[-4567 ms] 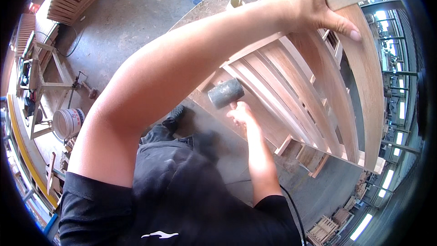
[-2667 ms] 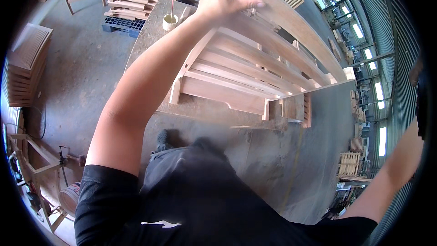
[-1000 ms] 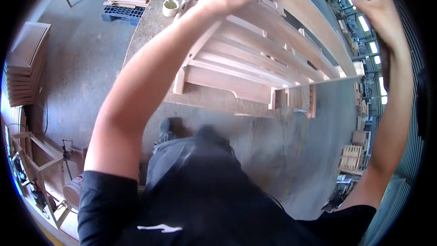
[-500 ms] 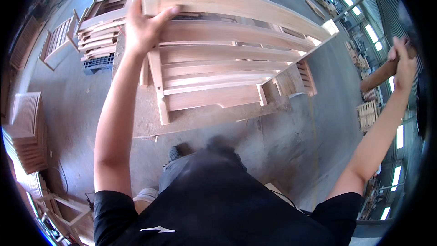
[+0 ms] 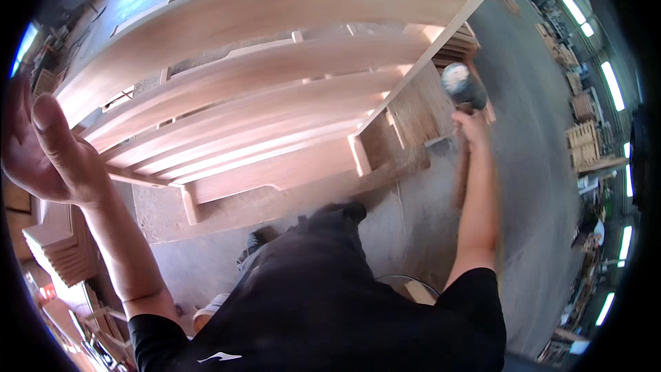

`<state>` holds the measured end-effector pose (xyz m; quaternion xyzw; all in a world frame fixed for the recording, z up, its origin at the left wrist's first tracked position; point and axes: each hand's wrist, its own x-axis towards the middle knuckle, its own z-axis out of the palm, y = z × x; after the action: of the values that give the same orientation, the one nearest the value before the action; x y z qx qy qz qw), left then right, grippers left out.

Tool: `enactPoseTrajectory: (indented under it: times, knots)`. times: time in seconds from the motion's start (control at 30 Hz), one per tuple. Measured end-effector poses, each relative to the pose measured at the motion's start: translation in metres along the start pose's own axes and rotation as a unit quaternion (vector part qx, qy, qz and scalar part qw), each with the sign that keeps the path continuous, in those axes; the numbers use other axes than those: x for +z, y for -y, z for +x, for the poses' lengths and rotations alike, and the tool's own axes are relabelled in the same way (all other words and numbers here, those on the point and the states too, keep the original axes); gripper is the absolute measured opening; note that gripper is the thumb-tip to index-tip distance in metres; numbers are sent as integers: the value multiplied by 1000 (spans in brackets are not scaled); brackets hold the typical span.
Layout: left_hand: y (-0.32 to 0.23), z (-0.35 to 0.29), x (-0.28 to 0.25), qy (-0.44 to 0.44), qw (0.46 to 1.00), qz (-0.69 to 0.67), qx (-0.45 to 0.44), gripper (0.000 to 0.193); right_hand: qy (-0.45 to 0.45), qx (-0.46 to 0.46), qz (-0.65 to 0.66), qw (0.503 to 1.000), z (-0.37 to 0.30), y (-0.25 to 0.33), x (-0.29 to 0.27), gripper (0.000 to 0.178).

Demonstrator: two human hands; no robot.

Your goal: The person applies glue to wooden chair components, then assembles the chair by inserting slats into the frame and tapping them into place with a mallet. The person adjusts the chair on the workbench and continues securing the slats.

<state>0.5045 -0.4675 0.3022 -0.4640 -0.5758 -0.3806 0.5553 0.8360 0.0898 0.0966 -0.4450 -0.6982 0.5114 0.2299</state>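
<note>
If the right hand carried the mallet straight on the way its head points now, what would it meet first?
Most likely the slanted end rail of the slatted wooden frame. The right hand holds the mallet with its head just right of that rail. Depth is unclear, and the hand is motion-blurred.

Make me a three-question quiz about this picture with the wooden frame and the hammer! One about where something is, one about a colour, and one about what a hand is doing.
1. Where is the mallet?
A. At the right end of the wooden slatted frame
B. On the floor by the shoe
C. In the left hand

2. What colour is the person's shirt?
A. White
B. Black
C. Red

3. What is the left hand doing?
A. Gripping the mallet
B. Resting in a pocket
C. Open beside the frame's left end

Answers:
1 A: the right hand holds the mallet up next to the frame's right end.
2 B: the shirt at the bottom of the view is black.
3 C: the palm is spread with the thumb up by the top rail's left end; whether it touches is unclear.
</note>
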Motion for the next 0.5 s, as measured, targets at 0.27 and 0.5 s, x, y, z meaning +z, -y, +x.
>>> enactPoseTrajectory:
  times: [0.27, 0.5]
  knots:
    - [-111, 58, 207, 209, 954, -16, -215, 24, 59, 84, -30, 994, 211, -137, 55, 16]
    - [-103, 63, 193, 387, 771, 89, -497, 29, -145, -208, -285, 924, 214, -135, 79, 23]
